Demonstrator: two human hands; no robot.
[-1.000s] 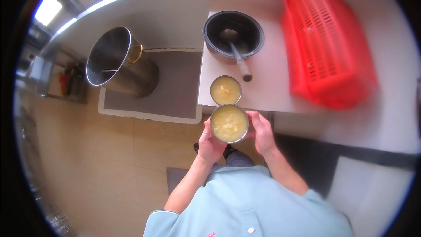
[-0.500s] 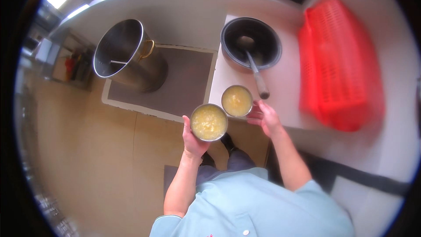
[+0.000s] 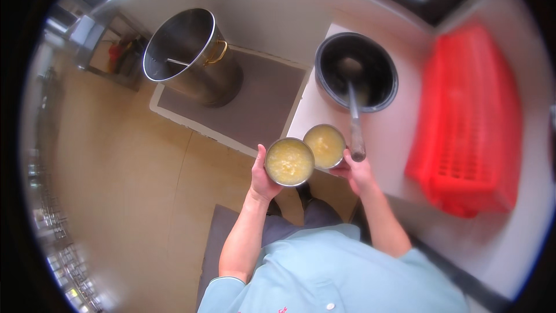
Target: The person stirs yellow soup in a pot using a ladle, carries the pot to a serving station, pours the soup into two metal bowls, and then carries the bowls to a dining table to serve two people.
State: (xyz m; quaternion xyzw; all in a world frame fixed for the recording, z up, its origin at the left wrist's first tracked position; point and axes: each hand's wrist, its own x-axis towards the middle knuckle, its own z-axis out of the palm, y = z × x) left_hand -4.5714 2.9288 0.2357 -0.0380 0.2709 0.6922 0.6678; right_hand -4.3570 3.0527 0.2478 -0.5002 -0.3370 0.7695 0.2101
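Observation:
My left hand (image 3: 263,178) is closed around the side of a round metal-rimmed bowl (image 3: 289,162) filled with pale yellow soup with light bits in it. My right hand (image 3: 358,173) grips a second, similar bowl of soup (image 3: 324,144) at its right side, thumb by the rim and fingers partly hidden under it. The two bowls look level, side by side, their rims overlapping in view at the counter's front corner. Just beyond my right hand is the handle of a ladle (image 3: 355,122), which leans out of a black pot (image 3: 385,84).
The black pot stands on a white counter (image 3: 399,145). A red perforated plastic basket (image 3: 472,133) is at the right by the wall. To the left, a tall steel stockpot (image 3: 214,81) with brass-coloured handles stands on a grey panel (image 3: 260,90), a metal rod inside it.
My right hand has closed on the second bowl, where its fingers were spread beside it before. The bowls appear closer together. The whole view has shifted, with the surroundings displaced to the right.

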